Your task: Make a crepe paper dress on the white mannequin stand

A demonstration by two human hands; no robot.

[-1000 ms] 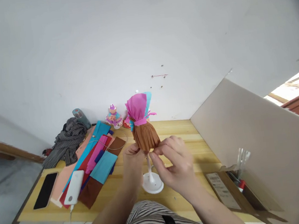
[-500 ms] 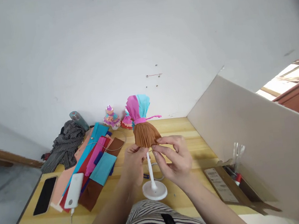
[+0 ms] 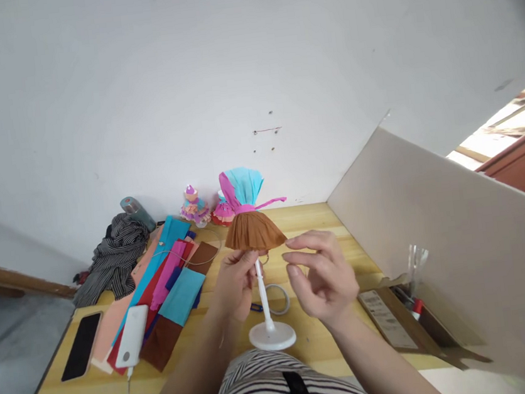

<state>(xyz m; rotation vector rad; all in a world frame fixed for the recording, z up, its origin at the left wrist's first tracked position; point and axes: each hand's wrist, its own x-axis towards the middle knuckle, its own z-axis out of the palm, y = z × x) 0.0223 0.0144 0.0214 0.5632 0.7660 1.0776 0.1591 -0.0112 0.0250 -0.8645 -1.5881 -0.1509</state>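
A small dress of crepe paper stands on a white stand (image 3: 265, 304) with a round base. Its brown pleated skirt (image 3: 254, 231) flares out below a pink waistband whose loose end sticks out to the right. Above the band fans a turquoise and pink paper top (image 3: 243, 186). Just under the skirt, my left hand (image 3: 237, 282) is closed around the upper stem of the stand, its fingertips partly hidden. Beside the skirt's right hem, my right hand (image 3: 321, 272) has thumb and fingers apart, with nothing visible between them; the index fingertip is close to the hem.
Folded crepe paper sheets (image 3: 182, 295), a white power bank (image 3: 132, 335) with a cable and a phone (image 3: 81, 346) lie on the left. Two small paper dolls (image 3: 194, 206) stand by the wall. At right are a cardboard box (image 3: 390, 321) and an upright panel (image 3: 437, 228).
My right hand has come away from the skirt's hem and moved right. The skirt is spread wider, and the top has turned to show more turquoise. My left hand stays under the skirt.
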